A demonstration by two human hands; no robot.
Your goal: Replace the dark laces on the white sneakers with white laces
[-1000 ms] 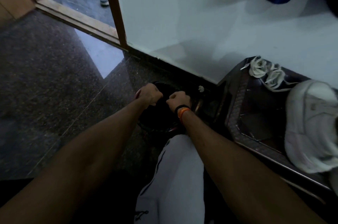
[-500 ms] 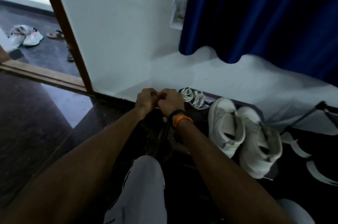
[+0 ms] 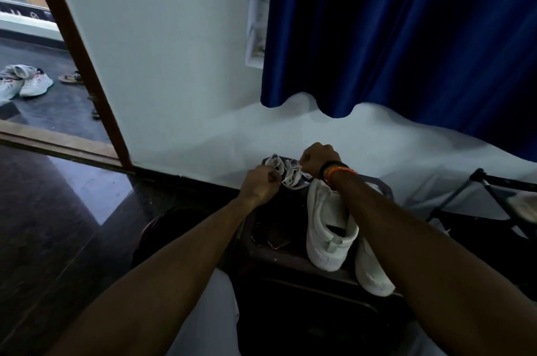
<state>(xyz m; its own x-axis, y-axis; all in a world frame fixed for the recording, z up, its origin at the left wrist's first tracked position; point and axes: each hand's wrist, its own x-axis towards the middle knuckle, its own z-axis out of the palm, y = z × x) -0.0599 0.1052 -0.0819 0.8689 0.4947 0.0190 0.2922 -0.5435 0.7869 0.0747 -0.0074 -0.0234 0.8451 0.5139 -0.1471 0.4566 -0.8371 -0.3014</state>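
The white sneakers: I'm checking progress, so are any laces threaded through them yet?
No. The white sneakers on the dark table show no laces, and the bundled white laces lie beyond them between both hands.

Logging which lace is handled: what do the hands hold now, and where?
Both the left hand and right hand are curled at the bundled white laces, at opposite edges; whether either actually pinches them cannot be told.

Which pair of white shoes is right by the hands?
The white sneakers on the dark table, under the right arm. The other pair lies far off, outside the doorway.
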